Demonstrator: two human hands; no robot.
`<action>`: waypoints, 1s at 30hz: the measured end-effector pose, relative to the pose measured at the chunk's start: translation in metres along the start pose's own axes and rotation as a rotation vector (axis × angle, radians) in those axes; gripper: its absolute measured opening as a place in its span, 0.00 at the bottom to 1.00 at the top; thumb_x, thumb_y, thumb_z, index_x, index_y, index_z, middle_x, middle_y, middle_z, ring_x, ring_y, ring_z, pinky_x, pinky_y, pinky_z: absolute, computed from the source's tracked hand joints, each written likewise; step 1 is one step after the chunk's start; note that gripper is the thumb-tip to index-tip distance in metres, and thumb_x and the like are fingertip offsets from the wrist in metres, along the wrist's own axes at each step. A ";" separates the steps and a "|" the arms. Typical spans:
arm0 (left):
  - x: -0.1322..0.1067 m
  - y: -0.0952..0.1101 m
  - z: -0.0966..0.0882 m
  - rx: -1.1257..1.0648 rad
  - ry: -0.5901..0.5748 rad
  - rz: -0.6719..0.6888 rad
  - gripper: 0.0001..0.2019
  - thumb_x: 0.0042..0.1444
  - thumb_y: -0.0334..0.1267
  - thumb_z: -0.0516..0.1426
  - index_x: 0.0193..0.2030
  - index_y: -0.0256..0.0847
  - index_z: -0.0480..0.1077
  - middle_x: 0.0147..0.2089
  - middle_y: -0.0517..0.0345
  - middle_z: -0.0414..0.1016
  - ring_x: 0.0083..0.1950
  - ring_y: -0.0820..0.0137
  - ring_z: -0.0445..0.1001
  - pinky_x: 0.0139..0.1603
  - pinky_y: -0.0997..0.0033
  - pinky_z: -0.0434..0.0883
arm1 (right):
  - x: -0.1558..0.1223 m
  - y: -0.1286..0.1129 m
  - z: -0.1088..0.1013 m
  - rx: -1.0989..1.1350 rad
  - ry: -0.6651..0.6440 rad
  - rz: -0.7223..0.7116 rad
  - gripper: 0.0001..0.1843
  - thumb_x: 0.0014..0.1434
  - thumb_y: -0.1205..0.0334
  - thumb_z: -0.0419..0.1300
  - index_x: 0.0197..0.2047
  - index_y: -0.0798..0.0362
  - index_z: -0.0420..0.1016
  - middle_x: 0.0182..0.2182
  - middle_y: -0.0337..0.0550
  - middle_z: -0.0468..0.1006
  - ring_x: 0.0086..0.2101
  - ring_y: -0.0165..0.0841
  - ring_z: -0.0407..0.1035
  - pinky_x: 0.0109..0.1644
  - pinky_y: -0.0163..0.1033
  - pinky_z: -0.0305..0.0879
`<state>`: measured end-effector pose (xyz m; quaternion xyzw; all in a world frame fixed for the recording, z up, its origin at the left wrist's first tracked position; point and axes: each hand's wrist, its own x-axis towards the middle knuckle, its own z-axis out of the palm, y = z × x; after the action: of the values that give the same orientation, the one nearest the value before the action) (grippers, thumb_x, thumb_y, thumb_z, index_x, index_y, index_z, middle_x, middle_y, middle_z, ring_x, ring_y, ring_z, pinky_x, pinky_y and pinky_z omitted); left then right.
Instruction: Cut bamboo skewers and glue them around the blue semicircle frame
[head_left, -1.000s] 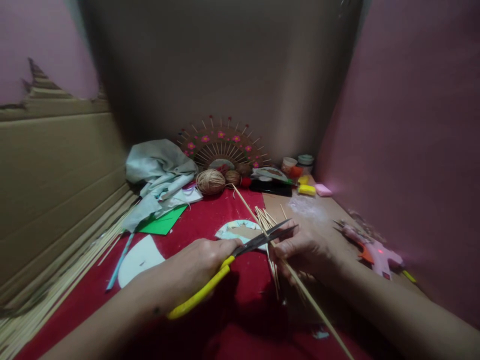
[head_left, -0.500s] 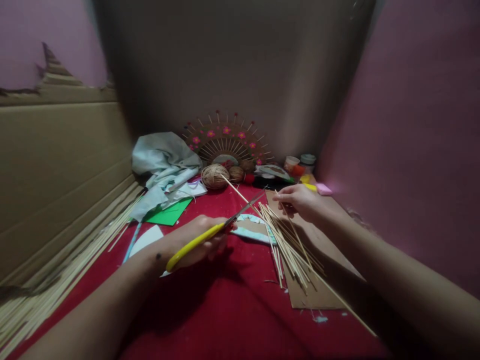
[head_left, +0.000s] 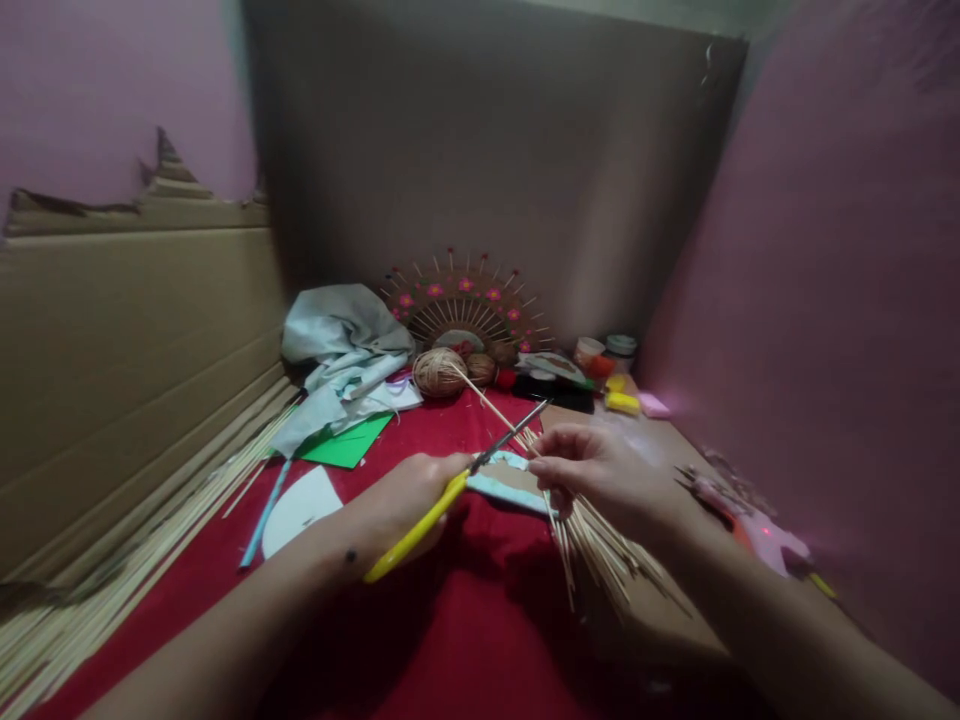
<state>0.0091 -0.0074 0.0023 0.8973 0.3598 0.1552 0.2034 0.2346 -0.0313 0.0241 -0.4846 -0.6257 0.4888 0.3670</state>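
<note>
My left hand (head_left: 427, 490) is closed around yellow-handled scissors (head_left: 420, 535). Their blades point up and to the right, near a long thin wooden stick (head_left: 484, 398) that slants down from a ball of twine. With thumb and fingers pinched together, my right hand (head_left: 581, 465) is over the upper end of a bundle of thin sticks (head_left: 600, 555). It appears to grip a stick there, though the fingers hide most of it. Between both hands lies a curved cardboard piece (head_left: 514, 478) with a pale blue edge, partly covered by the right fingers.
A fan decorated with pink flowers (head_left: 465, 290) stands behind the twine ball (head_left: 439, 372). Crumpled pale cloth (head_left: 341, 325) and green paper (head_left: 349, 442) lie left of it. Long sticks (head_left: 165, 530) line the left wall. A pink glue gun (head_left: 776, 540) is at right.
My right hand has moved down and left onto the stick bundle, closer to the scissors. The left hand with the scissors has shifted slightly right and down in view, as the whole view tilted up.
</note>
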 end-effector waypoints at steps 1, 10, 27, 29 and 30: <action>0.000 0.000 0.002 0.000 0.017 0.016 0.13 0.42 0.24 0.48 0.35 0.40 0.65 0.27 0.64 0.69 0.25 0.76 0.62 0.27 0.79 0.58 | -0.001 0.002 0.004 -0.065 0.047 -0.033 0.07 0.53 0.61 0.60 0.27 0.55 0.69 0.18 0.35 0.69 0.17 0.24 0.62 0.21 0.32 0.59; 0.001 -0.002 0.021 -0.066 0.127 0.106 0.14 0.54 0.28 0.49 0.46 0.42 0.66 0.29 0.63 0.71 0.27 0.75 0.65 0.32 0.76 0.63 | -0.007 -0.001 0.012 -0.170 0.187 -0.165 0.14 0.57 0.64 0.55 0.21 0.56 0.69 0.16 0.36 0.68 0.17 0.21 0.56 0.19 0.29 0.51; 0.000 0.008 0.022 -0.071 0.120 0.192 0.29 0.53 0.27 0.49 0.63 0.45 0.57 0.57 0.55 0.71 0.52 0.66 0.72 0.53 0.67 0.68 | 0.003 0.015 -0.016 0.520 -0.329 0.146 0.12 0.48 0.58 0.66 0.32 0.59 0.76 0.11 0.34 0.68 0.08 0.18 0.46 0.10 0.26 0.37; -0.002 0.006 0.024 -0.018 0.129 0.187 0.31 0.50 0.27 0.49 0.63 0.44 0.56 0.49 0.55 0.75 0.42 0.69 0.75 0.42 0.71 0.71 | 0.004 0.015 -0.016 0.501 -0.334 0.135 0.12 0.49 0.58 0.66 0.33 0.59 0.75 0.12 0.34 0.68 0.08 0.18 0.46 0.10 0.27 0.37; -0.002 0.005 0.026 0.010 0.136 0.169 0.32 0.49 0.27 0.49 0.63 0.43 0.55 0.44 0.56 0.76 0.36 0.70 0.74 0.36 0.73 0.70 | 0.004 0.014 -0.015 0.476 -0.318 0.124 0.12 0.49 0.57 0.65 0.33 0.58 0.75 0.12 0.33 0.68 0.09 0.18 0.46 0.11 0.27 0.37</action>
<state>0.0219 -0.0189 -0.0177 0.9128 0.2963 0.2306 0.1604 0.2513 -0.0226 0.0144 -0.3396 -0.5120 0.7132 0.3373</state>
